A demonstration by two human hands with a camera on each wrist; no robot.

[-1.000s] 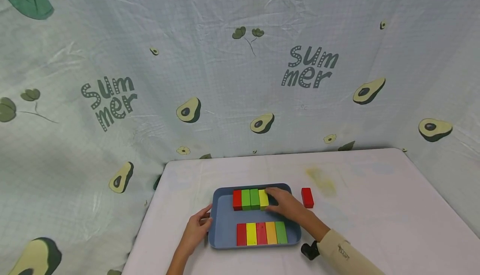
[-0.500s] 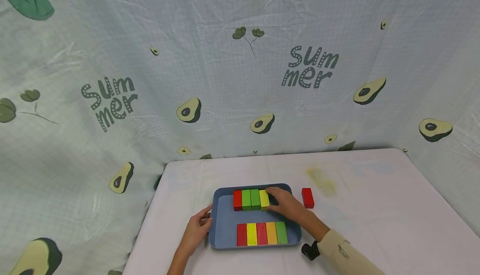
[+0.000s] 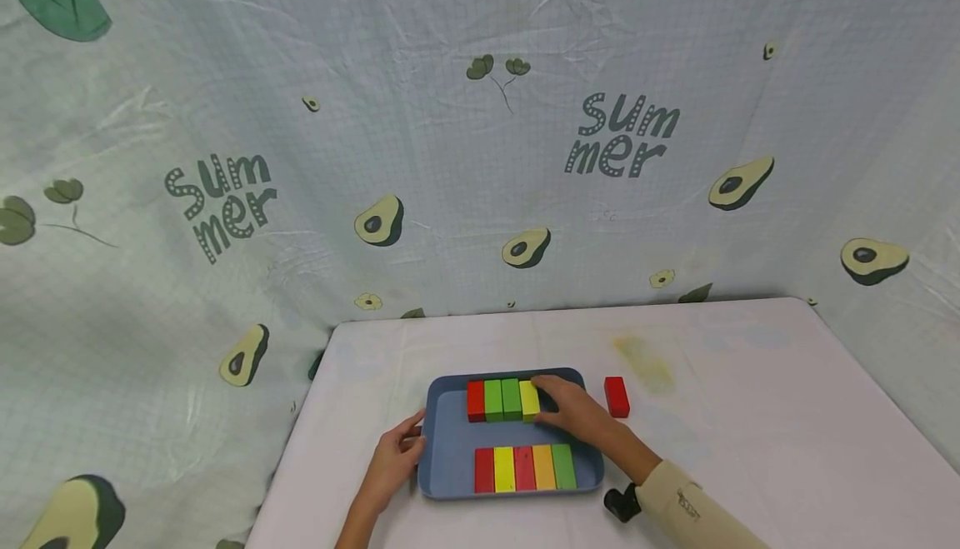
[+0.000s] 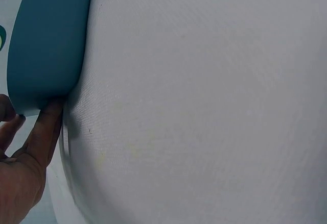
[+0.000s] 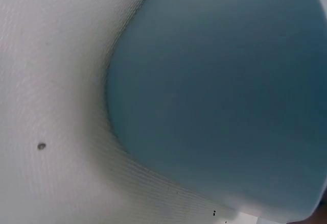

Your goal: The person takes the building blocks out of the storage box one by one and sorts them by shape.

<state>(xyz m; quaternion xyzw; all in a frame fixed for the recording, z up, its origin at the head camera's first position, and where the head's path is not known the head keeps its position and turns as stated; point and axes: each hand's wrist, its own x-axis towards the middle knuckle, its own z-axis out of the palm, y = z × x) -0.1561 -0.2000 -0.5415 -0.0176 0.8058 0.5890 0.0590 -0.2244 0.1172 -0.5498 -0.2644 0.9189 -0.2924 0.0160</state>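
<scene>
A blue tray (image 3: 450,466) holds two rows of coloured wooden blocks. At the far row's right end is a yellow block (image 3: 529,401), beside two green blocks (image 3: 502,400) and a red block (image 3: 476,401). My right hand (image 3: 573,410) pinches the yellow block by its far and near ends, thumb at the near one. My left hand (image 3: 393,461) rests its fingers against the tray's left side; in the left wrist view those fingers (image 4: 43,132) reach the bottom of the tray's wall (image 4: 48,45). Only the tray's outer wall (image 5: 214,101) fills most of the right wrist view.
Along the tray's near side runs a row of red, yellow, red, orange and green blocks (image 3: 524,468). One loose red block (image 3: 617,396) lies on the white-covered table (image 3: 750,432), right of the tray. A printed cloth (image 3: 450,157) hangs behind the table.
</scene>
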